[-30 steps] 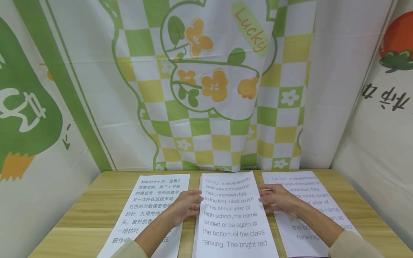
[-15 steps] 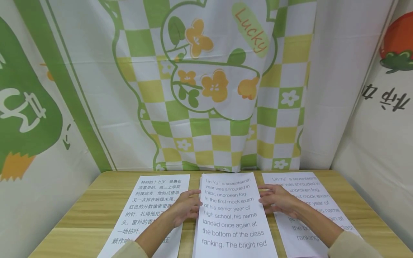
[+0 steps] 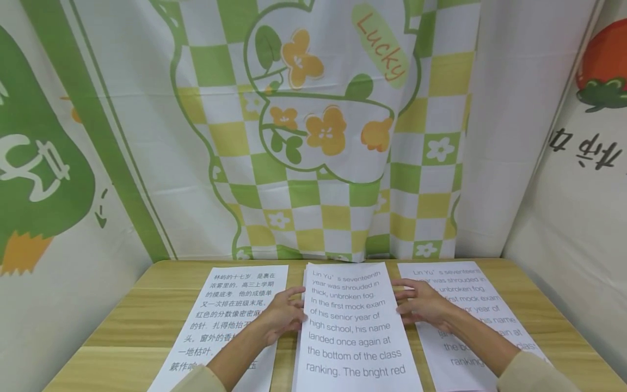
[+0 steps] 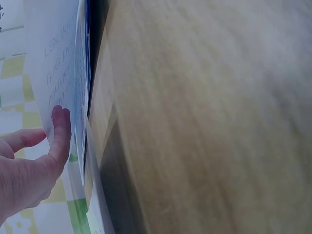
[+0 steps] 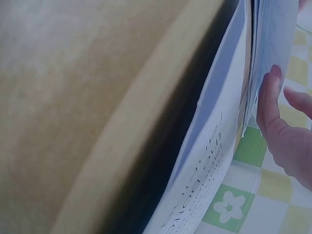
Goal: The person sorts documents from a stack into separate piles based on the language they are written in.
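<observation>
In the head view, a printed sheet of paper [image 3: 350, 326] with English text lies in the middle, on top of other sheets. My left hand [image 3: 281, 316] holds its left edge, and my right hand [image 3: 425, 302] holds its right edge. The left wrist view shows the sheet's underside [image 4: 51, 58] lifted off the papers below, between the thumb and fingers [image 4: 61, 131]. On the other side, the right wrist view has the fingers [image 5: 270, 97] beneath the sheet's edge and the thumb across from them. The sheet's near end runs out of the head view.
A Chinese-text sheet [image 3: 230, 305] lies on the left of the wooden table [image 3: 122, 321], partly under my left forearm. Another English-text sheet [image 3: 455, 288] lies at right, beneath my right forearm. A patterned curtain [image 3: 313, 212] hangs behind the table.
Both hands stay at the edges of the middle sheet. Their fingers shift only slightly, and the sheet barely moves.
</observation>
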`<state>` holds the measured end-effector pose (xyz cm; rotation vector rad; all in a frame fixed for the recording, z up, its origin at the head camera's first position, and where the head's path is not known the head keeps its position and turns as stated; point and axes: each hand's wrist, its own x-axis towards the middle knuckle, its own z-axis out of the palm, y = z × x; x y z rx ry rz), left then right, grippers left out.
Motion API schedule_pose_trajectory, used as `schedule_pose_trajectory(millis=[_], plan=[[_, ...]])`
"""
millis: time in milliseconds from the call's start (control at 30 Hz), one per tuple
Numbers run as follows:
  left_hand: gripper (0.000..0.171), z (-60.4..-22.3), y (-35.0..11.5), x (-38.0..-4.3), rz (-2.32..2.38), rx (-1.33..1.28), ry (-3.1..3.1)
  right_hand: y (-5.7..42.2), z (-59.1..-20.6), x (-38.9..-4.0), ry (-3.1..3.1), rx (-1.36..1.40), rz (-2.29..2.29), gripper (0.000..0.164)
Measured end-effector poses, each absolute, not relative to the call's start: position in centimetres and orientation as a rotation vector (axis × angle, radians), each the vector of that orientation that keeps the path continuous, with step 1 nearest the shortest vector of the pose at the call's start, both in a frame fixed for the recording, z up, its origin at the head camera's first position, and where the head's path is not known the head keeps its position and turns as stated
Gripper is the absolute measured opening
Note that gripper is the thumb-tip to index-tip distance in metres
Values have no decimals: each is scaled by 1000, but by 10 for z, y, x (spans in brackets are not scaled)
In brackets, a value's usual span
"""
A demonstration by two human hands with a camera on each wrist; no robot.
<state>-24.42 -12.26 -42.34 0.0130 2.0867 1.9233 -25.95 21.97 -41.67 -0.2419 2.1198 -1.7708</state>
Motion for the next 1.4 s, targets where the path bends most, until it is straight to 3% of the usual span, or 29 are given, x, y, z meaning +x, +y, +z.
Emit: schedule_pose_trajectory(millis=[1400], plan=[[90,-416,-99,-245,1951,61,2028,243,-409,-256,2184,-232,-1759,82]])
